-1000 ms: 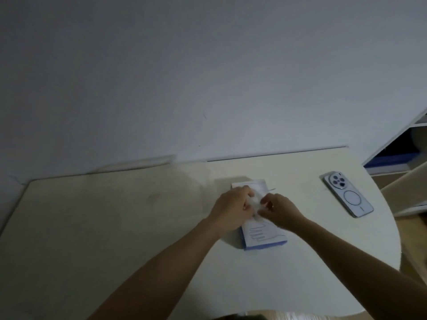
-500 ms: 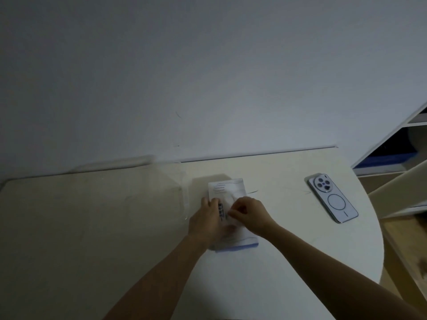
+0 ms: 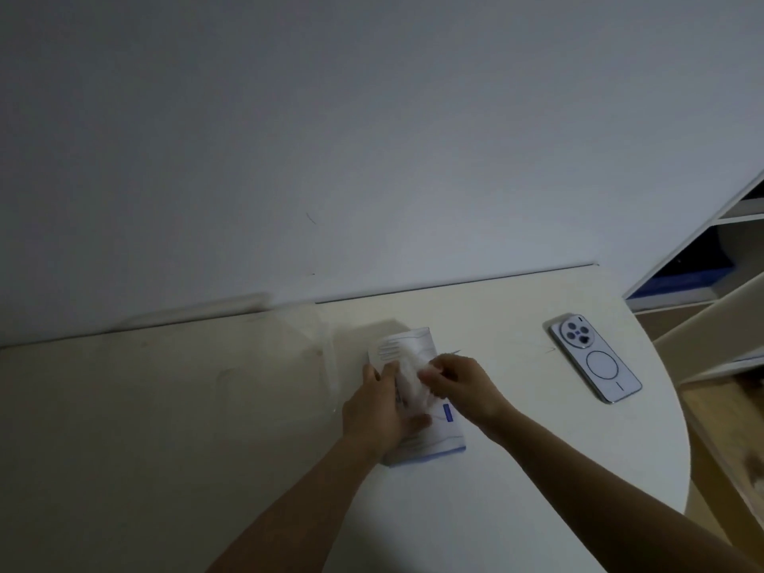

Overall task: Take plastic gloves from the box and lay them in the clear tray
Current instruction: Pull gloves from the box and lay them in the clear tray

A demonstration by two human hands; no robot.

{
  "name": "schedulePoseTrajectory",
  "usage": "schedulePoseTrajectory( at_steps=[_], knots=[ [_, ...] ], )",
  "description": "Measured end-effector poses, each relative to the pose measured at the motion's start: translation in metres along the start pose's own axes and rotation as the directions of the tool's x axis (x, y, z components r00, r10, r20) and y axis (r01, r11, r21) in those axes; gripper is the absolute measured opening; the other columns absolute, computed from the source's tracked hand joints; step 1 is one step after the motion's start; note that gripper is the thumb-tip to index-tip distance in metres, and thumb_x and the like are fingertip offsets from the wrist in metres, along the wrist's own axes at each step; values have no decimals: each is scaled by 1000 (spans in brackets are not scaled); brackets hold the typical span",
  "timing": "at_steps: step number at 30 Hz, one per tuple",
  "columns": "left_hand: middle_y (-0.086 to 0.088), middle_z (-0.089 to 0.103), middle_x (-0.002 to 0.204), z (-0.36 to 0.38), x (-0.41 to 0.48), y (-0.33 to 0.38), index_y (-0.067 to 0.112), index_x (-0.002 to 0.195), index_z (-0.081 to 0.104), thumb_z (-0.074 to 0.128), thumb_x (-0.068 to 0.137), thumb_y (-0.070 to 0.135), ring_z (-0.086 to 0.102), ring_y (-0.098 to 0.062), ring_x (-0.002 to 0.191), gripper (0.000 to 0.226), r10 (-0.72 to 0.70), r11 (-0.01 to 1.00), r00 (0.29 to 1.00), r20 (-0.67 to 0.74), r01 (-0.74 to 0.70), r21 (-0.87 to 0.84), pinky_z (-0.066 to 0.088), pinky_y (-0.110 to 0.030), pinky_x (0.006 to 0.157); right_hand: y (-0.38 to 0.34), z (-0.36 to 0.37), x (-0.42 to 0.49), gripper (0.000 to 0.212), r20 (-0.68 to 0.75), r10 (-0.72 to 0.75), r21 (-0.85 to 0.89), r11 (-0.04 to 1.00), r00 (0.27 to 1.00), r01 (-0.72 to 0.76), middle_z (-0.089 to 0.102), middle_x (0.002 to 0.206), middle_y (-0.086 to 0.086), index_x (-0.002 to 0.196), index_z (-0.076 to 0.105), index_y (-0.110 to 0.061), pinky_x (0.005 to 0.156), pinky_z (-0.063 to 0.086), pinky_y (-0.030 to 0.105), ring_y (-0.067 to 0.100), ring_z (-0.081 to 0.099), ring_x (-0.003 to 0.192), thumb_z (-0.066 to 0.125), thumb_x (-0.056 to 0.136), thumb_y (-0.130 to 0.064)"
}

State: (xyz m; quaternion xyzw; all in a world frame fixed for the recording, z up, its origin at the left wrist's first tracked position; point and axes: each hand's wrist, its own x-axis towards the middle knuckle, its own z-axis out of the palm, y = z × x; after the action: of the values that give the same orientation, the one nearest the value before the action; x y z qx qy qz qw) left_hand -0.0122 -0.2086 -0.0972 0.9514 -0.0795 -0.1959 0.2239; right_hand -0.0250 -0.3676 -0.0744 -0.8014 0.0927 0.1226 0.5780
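Your left hand (image 3: pixel 378 411) lies fairly flat on the slim white-and-blue cardboard glove box (image 3: pixel 440 440), fingers straight, pressing it to the smooth, round-edged white table (image 3: pixel 516 502). Your right hand (image 3: pixel 463 390) pinches a thin, crumpled translucent plastic glove (image 3: pixel 409 380) just above the box's top. The clear tray (image 3: pixel 330 366) sits just left of the box. A glossy smartphone (image 3: pixel 595 359) lies face-down, well to the right.

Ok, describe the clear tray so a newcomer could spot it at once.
On the pale table against the wall, find the white-and-blue glove box under the left hand. The clear tray sits just left of it. Unlike the box and the phone far right, it is see-through, showing only as faint rim lines.
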Motion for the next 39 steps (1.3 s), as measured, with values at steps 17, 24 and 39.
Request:
schedulePoseTrajectory(
  at_steps=[17, 24, 39],
  knots=[
    [-2, 36, 124, -3, 4, 3, 27, 139, 27, 67, 69, 71, 59, -22, 97, 92, 14, 997, 1000, 16, -15, 74, 50, -34, 77, 12, 18, 1, 33, -119, 12, -144, 989, 993, -29, 51, 58, -5, 62, 51, -15, 54, 41, 21, 9, 46, 53, 65, 90, -23],
    [-3, 37, 124, -5, 4, 4, 25, 137, 25, 68, 73, 65, 58, -22, 100, 86, 20, 997, 999, 49, -24, 79, 48, -33, 78, -14, 13, 13, 32, -258, -120, -65, 992, 959, 107, 64, 72, 15, 76, 63, -1, 66, 52, 36, 21, 60, 65, 55, 97, -23],
    [-3, 39, 121, 0, 1, 3, 23, 140, 29, 69, 72, 65, 57, -19, 102, 90, 10, 1000, 1000, 6, -10, 27, 53, -32, 83, -44, -10, 13, 15, 52, 93, -111, 990, 994, -86, 63, 98, 10, 107, 48, -9, 68, 51, 25, 19, 61, 83, 51, 96, -19]
  ],
)
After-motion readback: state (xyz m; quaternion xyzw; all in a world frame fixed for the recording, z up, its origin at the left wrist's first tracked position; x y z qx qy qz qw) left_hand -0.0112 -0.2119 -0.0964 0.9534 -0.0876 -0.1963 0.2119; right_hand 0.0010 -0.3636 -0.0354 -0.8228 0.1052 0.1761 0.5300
